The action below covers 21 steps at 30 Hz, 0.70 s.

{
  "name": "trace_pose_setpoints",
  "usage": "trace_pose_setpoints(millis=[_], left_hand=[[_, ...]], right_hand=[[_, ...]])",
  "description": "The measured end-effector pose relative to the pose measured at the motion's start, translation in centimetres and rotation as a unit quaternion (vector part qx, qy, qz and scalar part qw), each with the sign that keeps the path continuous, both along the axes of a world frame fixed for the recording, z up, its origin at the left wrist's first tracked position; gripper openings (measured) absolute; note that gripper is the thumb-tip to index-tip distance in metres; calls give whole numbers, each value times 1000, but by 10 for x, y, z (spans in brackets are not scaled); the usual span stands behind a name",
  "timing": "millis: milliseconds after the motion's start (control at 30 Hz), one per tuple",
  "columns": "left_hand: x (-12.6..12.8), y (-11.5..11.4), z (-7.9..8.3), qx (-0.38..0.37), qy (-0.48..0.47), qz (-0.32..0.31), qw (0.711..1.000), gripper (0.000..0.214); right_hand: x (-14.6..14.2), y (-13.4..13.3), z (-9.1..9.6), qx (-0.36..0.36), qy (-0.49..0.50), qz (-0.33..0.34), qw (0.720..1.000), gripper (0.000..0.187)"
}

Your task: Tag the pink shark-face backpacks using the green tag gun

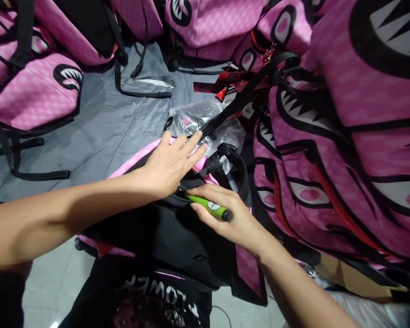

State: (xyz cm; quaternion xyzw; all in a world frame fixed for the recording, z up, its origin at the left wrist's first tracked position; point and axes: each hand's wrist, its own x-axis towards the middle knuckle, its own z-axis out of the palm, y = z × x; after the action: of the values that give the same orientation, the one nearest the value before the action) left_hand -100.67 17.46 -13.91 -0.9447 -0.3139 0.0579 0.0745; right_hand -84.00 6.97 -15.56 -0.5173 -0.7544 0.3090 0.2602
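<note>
A pink and black backpack (pixel 164 232) lies back side up in front of me on the floor. My left hand (pixel 172 161) rests flat on its upper edge, fingers stretched out and apart, tips near a black strap (pixel 225 116). My right hand (pixel 225 212) is closed around a green tool with a black end (pixel 212 208), its tip pressed against the black fabric just below my left hand.
Many pink backpacks with shark-mouth prints (pixel 328 136) pile up on the right and along the back. More of these backpacks (pixel 37 91) lie at the left on a grey plastic sheet (pixel 102 127). Clear plastic wrapping (pixel 198 116) lies behind the backpack.
</note>
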Motion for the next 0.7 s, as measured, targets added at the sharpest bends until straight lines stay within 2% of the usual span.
trace_pose_setpoints(millis=[200, 433, 700], left_hand=[[1, -1, -2, -7, -11, 42, 999, 79], [-1, 3, -3, -7, -14, 25, 1000, 77], [-1, 2, -3, -16, -20, 35, 999, 74]], right_hand=[[-3, 2, 0, 18, -42, -22, 999, 13], [-8, 7, 2, 55, -39, 6, 998, 14], [-11, 9, 10, 59, -70, 26, 995, 15]])
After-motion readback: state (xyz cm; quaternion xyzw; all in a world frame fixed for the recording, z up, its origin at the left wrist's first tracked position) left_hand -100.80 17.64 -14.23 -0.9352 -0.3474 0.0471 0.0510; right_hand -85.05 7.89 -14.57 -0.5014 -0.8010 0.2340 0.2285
